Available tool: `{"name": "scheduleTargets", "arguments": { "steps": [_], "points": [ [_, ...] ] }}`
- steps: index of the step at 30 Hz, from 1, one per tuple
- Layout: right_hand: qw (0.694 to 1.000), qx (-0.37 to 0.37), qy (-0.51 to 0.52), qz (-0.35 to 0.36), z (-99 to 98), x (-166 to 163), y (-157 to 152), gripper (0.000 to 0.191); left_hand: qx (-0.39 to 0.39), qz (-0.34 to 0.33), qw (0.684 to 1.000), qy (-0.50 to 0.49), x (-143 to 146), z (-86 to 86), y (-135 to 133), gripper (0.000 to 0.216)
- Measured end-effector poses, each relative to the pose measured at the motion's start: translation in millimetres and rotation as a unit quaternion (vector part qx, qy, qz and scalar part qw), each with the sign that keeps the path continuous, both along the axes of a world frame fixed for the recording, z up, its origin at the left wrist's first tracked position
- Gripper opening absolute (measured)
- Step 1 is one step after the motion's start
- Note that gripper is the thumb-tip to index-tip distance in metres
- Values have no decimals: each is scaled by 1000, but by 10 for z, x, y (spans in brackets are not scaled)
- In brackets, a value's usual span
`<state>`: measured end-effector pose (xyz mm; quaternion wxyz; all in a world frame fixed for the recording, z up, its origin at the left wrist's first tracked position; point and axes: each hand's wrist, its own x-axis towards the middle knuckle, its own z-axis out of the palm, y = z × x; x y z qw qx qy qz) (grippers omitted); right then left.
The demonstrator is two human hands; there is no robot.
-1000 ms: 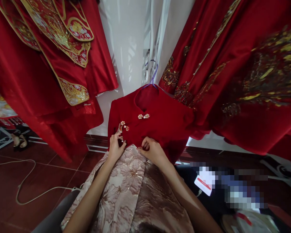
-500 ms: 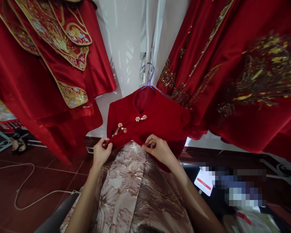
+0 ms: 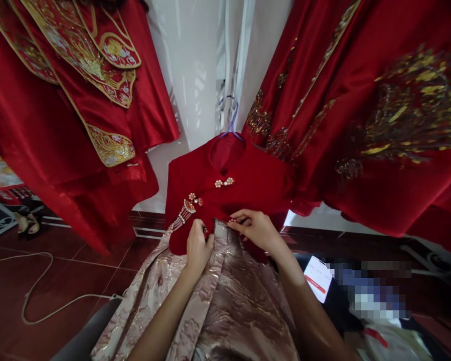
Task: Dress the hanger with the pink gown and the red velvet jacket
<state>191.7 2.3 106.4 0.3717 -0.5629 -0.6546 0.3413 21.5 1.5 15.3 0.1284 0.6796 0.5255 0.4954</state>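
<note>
A red long-sleeved velvet top [image 3: 263, 170] hangs on a purple hanger [image 3: 232, 121] in front of me. Pearl flower clasps [image 3: 224, 182] sit below its neckline, and a beaded tassel ornament [image 3: 184, 213] lies on its left side. My left hand [image 3: 198, 246] is closed at the lower edge of the left front panel, a small dark fastener showing by the thumb. With thumb and fingers, my right hand [image 3: 256, 228] pinches a small beaded clasp [image 3: 231, 221] on the opposite edge. Between and below both hands falls a pinkish floral brocade skirt [image 3: 244, 286].
Red embroidered garments [image 3: 113, 120] hang at left, and a sequined red garment [image 3: 406, 110] hangs at right. A lit phone [image 3: 317, 278] lies on a dark surface at lower right. A cable [image 3: 41, 255] runs over the tiled floor; dark sandals [image 3: 29, 223] stand at left.
My left hand has moved right toward my right hand, bringing the front edges closer together. The tassel ornament now shows more fully. My right hand stays nearly in place, its fingers still pinching.
</note>
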Motion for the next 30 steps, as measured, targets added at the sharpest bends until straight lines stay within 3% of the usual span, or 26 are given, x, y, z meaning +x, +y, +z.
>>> {"name": "scheduleTargets", "arguments": {
  "steps": [5, 9, 14, 19, 30],
  "points": [
    [989, -26, 90, 117, 165, -54, -173, 31, -5, 5, 997, -71, -67, -5, -40, 18],
    [982, 30, 43, 182, 139, -215, -216, 11, -27, -44, 985, -164, -97, -79, -117, 29],
    [974, 117, -100, 168, -127, -376, -87, 26, -60, -78, 963, -252, -158, -111, -191, 31],
    [971, 128, -160, 120, -311, -404, 17, 33, -70, -95, 952, -284, -149, -86, -189, 23],
    [970, 123, -132, 163, -202, -352, -19, 35, -136, -89, 921, -355, -161, -14, -167, 25]
  ]
}}
